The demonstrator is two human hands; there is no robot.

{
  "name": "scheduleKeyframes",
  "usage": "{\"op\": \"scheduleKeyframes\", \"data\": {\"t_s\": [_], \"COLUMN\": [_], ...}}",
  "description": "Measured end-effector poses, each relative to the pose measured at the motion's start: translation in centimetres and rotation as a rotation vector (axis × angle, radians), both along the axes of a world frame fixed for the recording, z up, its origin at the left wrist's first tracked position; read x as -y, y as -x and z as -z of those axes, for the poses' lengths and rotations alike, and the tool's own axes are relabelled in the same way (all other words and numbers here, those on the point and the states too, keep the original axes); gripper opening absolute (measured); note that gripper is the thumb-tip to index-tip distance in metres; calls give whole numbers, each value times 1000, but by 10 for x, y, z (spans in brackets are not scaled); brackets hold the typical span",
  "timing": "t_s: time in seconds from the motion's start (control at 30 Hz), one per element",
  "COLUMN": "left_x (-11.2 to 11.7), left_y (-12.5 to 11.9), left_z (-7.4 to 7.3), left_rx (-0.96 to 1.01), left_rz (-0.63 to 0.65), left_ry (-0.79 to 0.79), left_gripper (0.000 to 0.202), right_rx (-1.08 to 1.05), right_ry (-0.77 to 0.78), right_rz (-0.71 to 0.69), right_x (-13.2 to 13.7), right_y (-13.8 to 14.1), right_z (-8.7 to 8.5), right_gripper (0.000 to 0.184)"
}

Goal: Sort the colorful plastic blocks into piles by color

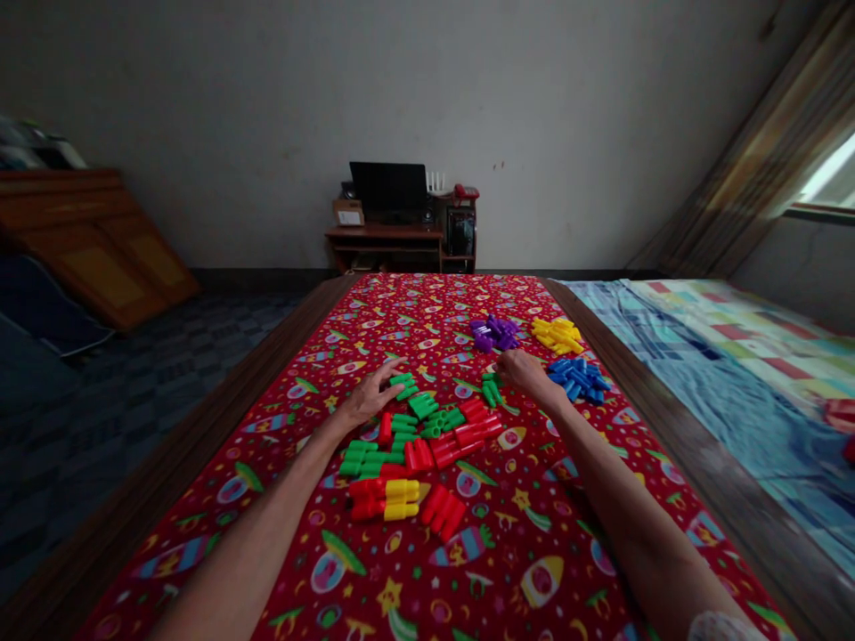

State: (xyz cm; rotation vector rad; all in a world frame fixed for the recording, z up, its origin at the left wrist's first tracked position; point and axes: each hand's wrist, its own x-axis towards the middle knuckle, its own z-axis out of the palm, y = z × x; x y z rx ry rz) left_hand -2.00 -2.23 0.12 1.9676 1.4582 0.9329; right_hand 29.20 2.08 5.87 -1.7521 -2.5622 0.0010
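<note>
My left hand reaches over the red patterned cloth, its fingers curled round a green block. My right hand is closed on a green block at the far edge of a mixed heap. That heap of green and red blocks lies between my arms, with a yellow block at its near edge. Beyond my right hand lie separate piles: purple blocks, yellow blocks and blue blocks.
The cloth covers a long wooden table. A bed with a checked blue sheet runs along the right. A desk with a monitor stands at the far wall, a wooden cabinet at the left.
</note>
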Motion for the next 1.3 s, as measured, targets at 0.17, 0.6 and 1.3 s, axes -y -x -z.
{"op": "scheduleKeyframes", "data": {"t_s": [0.17,0.6,1.3], "left_x": [-2,2,-5], "left_y": [2,-4,3], "left_z": [4,-7,7], "left_rx": [22,-106,54], "left_rz": [4,17,19], "left_ry": [14,-21,6], "left_gripper": [69,60,61], "right_rx": [23,126,211], "right_ry": [-2,119,173], "right_rz": [-28,-162,-33], "right_x": [12,26,24], "right_y": [2,19,-3], "right_z": [-20,-11,-44], "right_gripper": [30,29,29]}}
